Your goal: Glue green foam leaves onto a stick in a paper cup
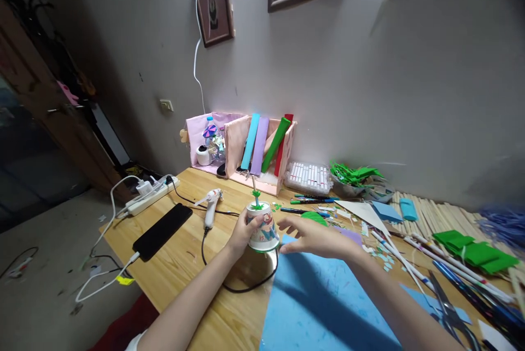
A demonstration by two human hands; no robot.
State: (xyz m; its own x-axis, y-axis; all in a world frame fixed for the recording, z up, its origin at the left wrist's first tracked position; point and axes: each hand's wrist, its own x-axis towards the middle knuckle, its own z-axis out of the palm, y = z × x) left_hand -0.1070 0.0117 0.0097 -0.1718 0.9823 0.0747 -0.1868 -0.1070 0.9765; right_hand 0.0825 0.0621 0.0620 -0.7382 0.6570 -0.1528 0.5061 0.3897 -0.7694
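My left hand [243,229] is closed around the side of a decorated paper cup [264,230], held above the table. The cup is white with a printed picture, and green paper bits sit on its top around a thin upright stick [255,193]. My right hand [311,236] hovers just to the right of the cup, fingers apart and apparently holding nothing. Below it lies a blue foam sheet [320,296]. A white glue gun [211,208] rests to the left of the cup, its black cord looping under my left hand.
A black phone [163,229] and a white power strip [151,196] lie at the left. Behind stand pink box shelves [238,138] and a marker case [308,176]. Scissors [451,313], pens, green paper pieces [476,251] and wooden sticks [426,213] crowd the right side.
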